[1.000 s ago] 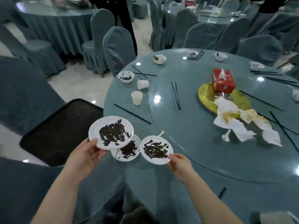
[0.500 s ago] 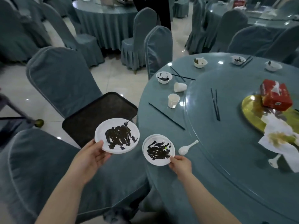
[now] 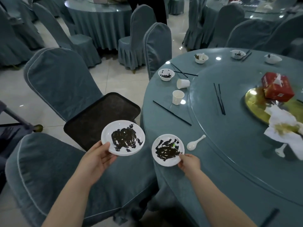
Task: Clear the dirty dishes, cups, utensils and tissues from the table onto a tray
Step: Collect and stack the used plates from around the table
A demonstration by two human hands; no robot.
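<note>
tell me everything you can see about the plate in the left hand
The larger plate is round, white and shallow, seemingly thin plastic or paper, with a raised rim. Its middle is smeared with dark brown-black sauce. The left hand holds it by the near edge, thumb on the rim, fingers apparently underneath. It is held roughly level in the air, off the table, in front of the near corner of the black tray that rests on a covered chair. Nothing else touches it.

Banquet hall: round clothed tables (image 3: 229, 161), covered chairs (image 3: 62, 82).
</note>
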